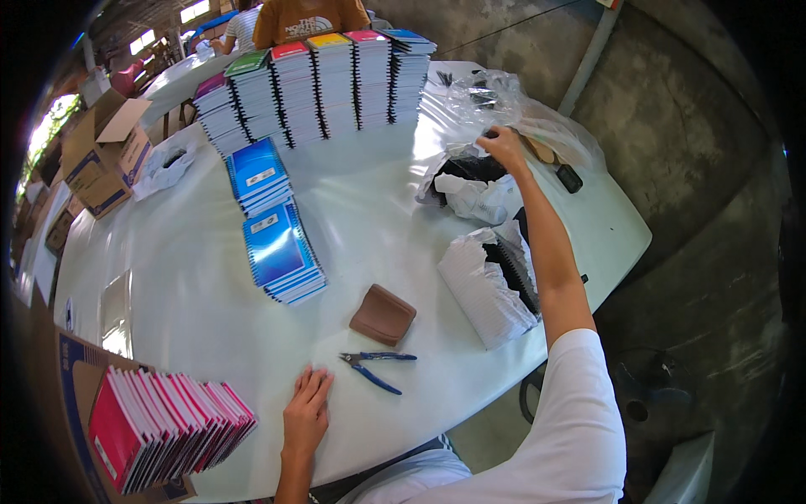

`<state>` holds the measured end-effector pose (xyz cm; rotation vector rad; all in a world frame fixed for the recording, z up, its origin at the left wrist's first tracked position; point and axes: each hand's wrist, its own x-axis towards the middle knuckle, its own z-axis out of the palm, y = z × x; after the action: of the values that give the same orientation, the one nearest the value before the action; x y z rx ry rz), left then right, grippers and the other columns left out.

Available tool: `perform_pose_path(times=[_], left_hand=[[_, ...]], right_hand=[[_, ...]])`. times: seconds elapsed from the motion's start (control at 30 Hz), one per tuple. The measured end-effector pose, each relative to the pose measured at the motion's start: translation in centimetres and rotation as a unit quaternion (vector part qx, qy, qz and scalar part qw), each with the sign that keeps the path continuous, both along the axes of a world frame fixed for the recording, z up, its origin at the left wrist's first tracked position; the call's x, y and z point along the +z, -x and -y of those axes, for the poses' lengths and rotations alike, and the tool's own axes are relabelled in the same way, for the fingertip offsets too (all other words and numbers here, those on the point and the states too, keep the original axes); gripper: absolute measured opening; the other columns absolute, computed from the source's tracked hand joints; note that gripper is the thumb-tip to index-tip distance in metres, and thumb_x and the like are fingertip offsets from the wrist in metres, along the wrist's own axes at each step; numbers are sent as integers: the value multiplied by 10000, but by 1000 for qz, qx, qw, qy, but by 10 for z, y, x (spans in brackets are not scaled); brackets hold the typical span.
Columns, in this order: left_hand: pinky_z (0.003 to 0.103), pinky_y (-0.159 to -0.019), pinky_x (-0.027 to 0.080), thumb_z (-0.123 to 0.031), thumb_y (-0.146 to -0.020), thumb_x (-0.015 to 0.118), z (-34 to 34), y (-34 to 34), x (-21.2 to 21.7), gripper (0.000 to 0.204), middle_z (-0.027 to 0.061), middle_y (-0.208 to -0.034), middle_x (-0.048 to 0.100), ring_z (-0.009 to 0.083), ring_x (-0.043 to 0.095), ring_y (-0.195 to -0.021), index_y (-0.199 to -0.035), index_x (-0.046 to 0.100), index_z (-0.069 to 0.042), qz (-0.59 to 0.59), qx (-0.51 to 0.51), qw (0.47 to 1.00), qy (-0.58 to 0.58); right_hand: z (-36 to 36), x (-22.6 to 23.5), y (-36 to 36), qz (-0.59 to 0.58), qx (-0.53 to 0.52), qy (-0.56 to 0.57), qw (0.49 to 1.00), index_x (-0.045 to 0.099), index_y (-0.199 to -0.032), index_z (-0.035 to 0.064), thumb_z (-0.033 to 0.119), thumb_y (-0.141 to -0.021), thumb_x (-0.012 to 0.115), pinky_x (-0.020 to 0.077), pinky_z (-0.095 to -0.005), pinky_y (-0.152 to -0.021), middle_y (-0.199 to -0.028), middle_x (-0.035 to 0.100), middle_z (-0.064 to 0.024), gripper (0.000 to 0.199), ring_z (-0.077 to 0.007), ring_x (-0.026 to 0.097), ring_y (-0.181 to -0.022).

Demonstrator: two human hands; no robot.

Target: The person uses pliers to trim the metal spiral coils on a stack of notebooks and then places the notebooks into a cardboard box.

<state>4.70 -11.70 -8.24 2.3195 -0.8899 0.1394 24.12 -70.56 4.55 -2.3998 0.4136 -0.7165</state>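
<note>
- A workshop with a bare concrete floor; a large white table [193, 277] fills most of the view, and a second person in an orange shirt [309, 18] stands at its far end.
- The right hand [504, 147] reaches far across the table into a clear plastic bag [504, 105]; its fingers curl down onto dark contents there, but whether they grip anything I cannot tell.
- Just below that hand lies crumpled white wrapping [474, 197] over a bundle of black spiral bindings [470, 168].
- Nearer the body, beside the right forearm, sits a torn white pack of black spiral coils [491, 290].
- The left hand [306, 416] rests flat on the table near its front edge, fingers spread and holding nothing.
- Just to the right of the left hand lie blue-handled pliers [374, 365], apart from it; beyond them is a brown pouch [383, 315].
- Two piles of blue spiral notebooks [273, 231] stand mid-table, left of centre.
- At the far end, a row of tall notebook stacks [319, 84] with covers of different colours.
- At lower left, a cardboard box holds red-covered notebooks [159, 424] on edge; an open cardboard carton [105, 155] stands off the table's left side.
</note>
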Motion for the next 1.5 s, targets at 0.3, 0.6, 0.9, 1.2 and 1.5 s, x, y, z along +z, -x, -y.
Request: perform_pose_path(times=[0.3,0.6,0.9,1.2,1.5], left_hand=[[421,-1029,439,178,-732,545,4,-1,3,454,153,-1184,633,365,542,-1224,-1131,658,-9,-27,10,999,36],[346,-934,497,194,-762,552,62,-27,58,474,157,-1234,629,333,544,-1238,-1157,669,-40,-22,-31,986,164],[184,-731,459,-4,-903,566,230,-130,131,346,68,-1210,663,44,587,-852,-1232,635,-88,-91,-120,941,302],[250,-670,485,-75,-859,586,342,-207,138,340,107,-1103,701,131,608,-662,-1182,674,-136,-29,-160,958,238],[351,-815,528,-168,-840,605,413,-270,109,438,130,-1019,710,254,694,-878,-1274,621,-219,-210,-230,932,186]], right_hand=[[-4,16,27,-288,188,158,926,430,-1390,134,686,-779,628,416,-451,-978,-1233,570,-206,846,-362,507,-1155],[-70,25,71,-34,291,108,950,672,-961,-10,111,-851,632,504,-379,-809,-954,669,-154,168,-290,646,-885],[-114,-65,15,-330,238,323,855,714,-897,7,56,-763,597,554,-431,-739,-945,695,-222,184,-368,689,-852],[-114,-86,24,-254,378,279,845,656,-866,-15,31,-754,585,543,-439,-739,-854,669,-219,140,-389,669,-887],[-62,67,59,-245,270,90,927,577,-808,-52,-46,-782,571,519,-296,-528,-650,606,-103,28,-158,623,-542]])
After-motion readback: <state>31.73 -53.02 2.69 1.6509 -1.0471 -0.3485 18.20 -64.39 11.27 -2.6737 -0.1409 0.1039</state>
